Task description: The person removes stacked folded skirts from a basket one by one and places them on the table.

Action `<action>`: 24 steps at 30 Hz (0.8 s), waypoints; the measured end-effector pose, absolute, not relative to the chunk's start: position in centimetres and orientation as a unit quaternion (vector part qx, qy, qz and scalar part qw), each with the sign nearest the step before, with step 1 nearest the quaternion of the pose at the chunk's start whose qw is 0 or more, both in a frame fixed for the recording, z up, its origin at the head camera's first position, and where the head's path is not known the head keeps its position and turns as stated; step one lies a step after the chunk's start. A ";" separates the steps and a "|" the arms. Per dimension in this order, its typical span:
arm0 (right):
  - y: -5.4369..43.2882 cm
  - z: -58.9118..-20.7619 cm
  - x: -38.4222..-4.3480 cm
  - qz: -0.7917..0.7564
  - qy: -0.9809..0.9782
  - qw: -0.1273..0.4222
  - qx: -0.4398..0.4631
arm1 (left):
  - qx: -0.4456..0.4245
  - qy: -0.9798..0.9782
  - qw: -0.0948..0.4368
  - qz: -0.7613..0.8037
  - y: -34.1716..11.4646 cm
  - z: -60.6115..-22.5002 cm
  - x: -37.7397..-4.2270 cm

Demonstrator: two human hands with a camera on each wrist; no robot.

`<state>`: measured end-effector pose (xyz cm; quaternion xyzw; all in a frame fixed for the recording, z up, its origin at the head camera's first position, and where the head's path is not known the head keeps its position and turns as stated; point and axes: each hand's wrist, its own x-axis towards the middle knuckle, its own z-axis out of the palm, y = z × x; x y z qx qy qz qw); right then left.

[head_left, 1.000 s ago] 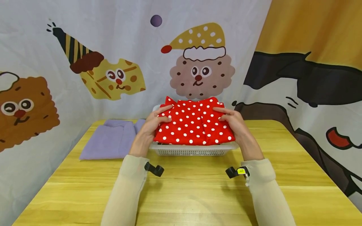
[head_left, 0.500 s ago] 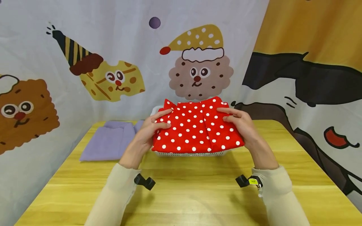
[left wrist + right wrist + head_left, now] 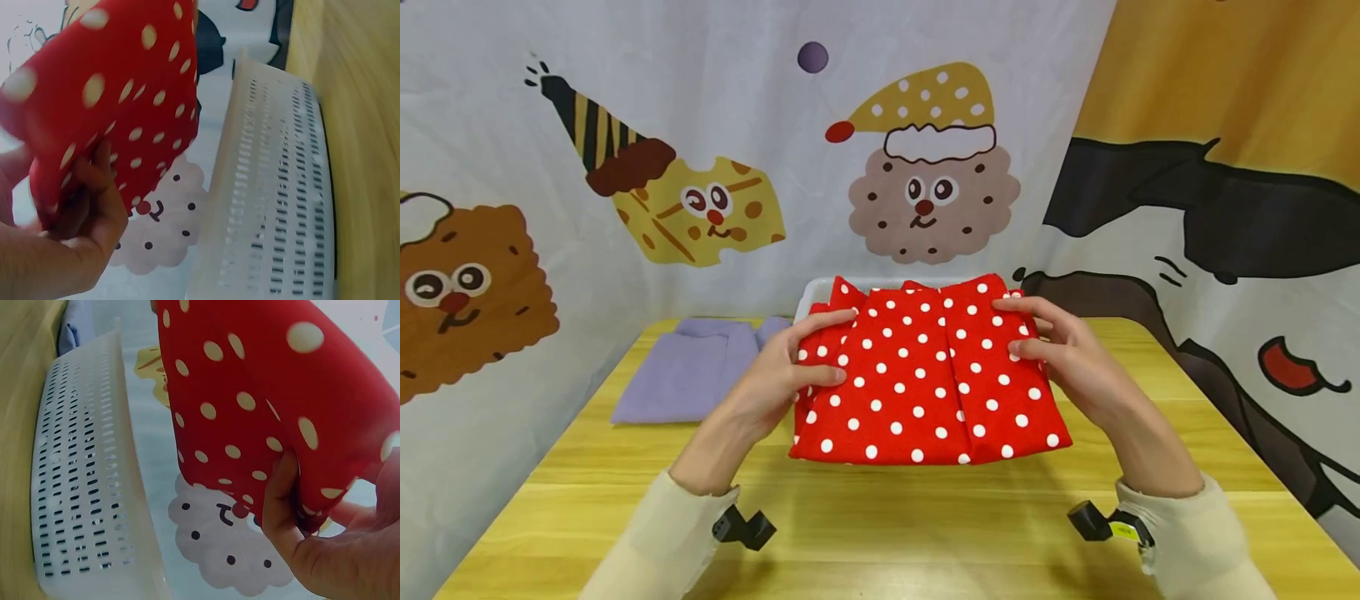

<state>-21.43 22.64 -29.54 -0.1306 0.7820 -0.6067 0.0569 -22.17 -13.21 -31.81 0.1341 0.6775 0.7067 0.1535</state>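
A folded red cloth with white polka dots (image 3: 917, 375) hangs in the air between both hands, in front of the white basket. My left hand (image 3: 775, 375) pinches its left side, thumb on the near face and other fingers around the edge. On the opposite side my right hand (image 3: 1075, 358) grips the cloth the same way. In the left wrist view the curled fingers (image 3: 103, 187) press into the fabric from below. The perforated white plastic basket (image 3: 87, 469) stands on the table beneath and behind the cloth, mostly hidden by it in the head view.
A folded lavender cloth (image 3: 688, 375) lies on the wooden table (image 3: 880, 533) left of the basket. Behind the table hangs a curtain (image 3: 760, 100) printed with cartoon snacks. Each wrist carries a small black camera.
Both hands have drawn the polka-dot cloth up off the basket and toward me, so it looks larger and lower. The lavender cloth and basket have stayed put.
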 end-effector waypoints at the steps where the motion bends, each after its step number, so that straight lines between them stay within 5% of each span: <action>1: 22.8 -29.6 -21.2 -0.600 0.787 0.058 -0.135 | 0.142 0.684 0.157 0.699 -13.3 -31.8 -21.9; 15: 23.5 -30.7 -18.4 -0.572 0.785 0.127 -0.199 | 0.189 0.728 0.241 0.614 -14.5 -32.6 -19.2; 24: 23.1 -31.2 -18.6 -0.549 0.806 0.096 -0.197 | 0.179 0.722 0.248 0.620 -14.4 -33.0 -19.4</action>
